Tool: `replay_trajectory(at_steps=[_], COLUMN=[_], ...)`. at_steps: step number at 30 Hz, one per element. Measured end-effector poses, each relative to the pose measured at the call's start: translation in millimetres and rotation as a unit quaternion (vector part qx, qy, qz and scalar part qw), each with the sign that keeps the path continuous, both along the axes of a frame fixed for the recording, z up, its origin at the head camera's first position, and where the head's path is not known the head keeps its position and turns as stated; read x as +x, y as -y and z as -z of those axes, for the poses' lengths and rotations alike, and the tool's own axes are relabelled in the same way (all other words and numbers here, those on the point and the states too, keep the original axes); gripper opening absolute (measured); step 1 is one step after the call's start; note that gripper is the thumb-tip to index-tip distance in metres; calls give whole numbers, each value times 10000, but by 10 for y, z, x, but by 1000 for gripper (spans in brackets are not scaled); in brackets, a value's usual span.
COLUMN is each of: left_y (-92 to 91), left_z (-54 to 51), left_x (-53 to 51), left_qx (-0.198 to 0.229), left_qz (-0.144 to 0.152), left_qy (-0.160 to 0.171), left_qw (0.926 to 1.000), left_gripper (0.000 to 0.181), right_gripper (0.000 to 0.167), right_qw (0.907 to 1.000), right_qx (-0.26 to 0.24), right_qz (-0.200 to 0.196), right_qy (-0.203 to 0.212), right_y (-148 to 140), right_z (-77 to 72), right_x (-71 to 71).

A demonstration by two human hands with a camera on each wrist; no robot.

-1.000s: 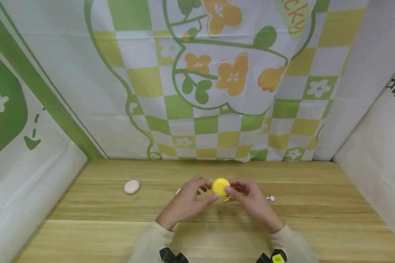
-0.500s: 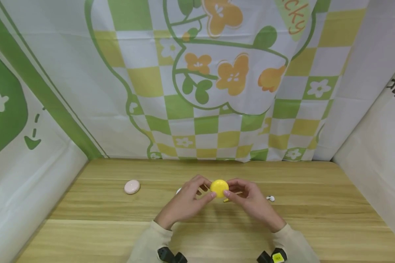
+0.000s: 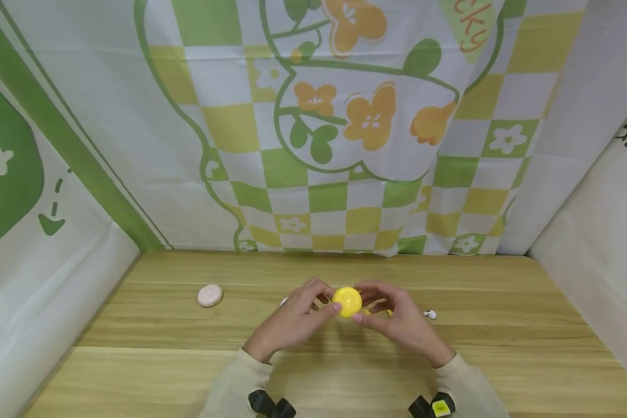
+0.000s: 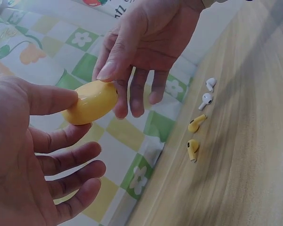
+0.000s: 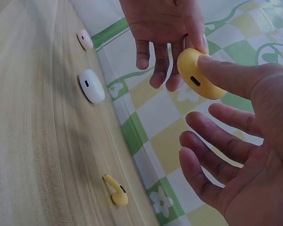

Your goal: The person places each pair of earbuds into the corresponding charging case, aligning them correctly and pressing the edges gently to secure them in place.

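Observation:
A rounded yellow earbud charging case (image 3: pixel 347 302) is held above the table between both hands. My left hand (image 3: pixel 298 316) pinches its left side, the thumb and forefinger on it and the other fingers spread, as the left wrist view shows. On the other side, my right hand (image 3: pixel 402 316) has its thumb and forefinger at the case's edge. The case's lid looks closed, and a dark charging port shows in the right wrist view. Two yellow earbuds (image 4: pixel 194 124) lie on the table beneath, partly hidden by the right hand in the head view.
Two white earbuds (image 4: pixel 207 100) lie beyond the yellow ones. A white case (image 5: pixel 92 86) and a pale pink case (image 3: pixel 209 295) rest on the left part of the wooden table (image 3: pixel 162 366). A patterned cloth (image 3: pixel 324 200) hangs behind the table's back edge.
The yellow case has moved slightly left and down and turned a little. My right thumb has slid from its face to its lower edge, and the left thumb now overlaps it.

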State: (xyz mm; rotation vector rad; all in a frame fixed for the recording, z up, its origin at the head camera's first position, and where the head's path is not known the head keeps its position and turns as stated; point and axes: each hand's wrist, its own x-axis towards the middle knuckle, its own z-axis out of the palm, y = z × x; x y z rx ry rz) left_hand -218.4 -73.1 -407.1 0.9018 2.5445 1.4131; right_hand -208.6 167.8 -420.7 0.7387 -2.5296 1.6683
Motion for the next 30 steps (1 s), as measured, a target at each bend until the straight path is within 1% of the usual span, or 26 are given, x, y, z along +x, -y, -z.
replay_trajectory(at_steps=[5, 7, 11, 16, 23, 30], left_y=[23, 31, 34, 27, 16, -17], left_z=[-21, -28, -38, -60, -90, -91], left_x=[5, 8, 11, 24, 39, 45], left_qx=[22, 2, -84, -204, -178, 65], left_qz=[102, 141, 179, 189, 72, -91], left_qy=[26, -14, -187, -413, -436, -525], left_qw=[9999, 9999, 9996, 9988, 9989, 9986], left_gripper=[23, 22, 20, 18, 20, 23], right_gripper=[34, 31, 28, 22, 19, 20], right_qw=[10000, 9999, 9995, 9992, 9991, 9988], right_qx=[-4, -14, 3, 53, -23, -299], right_qz=[-63, -126, -216, -262, -246, -175], right_qy=[44, 95, 234, 306, 358, 340], right_y=[-3, -6, -13, -10, 2, 14], right_z=[12, 18, 21, 14, 13, 17], right_x=[-10, -14, -14, -13, -5, 12])
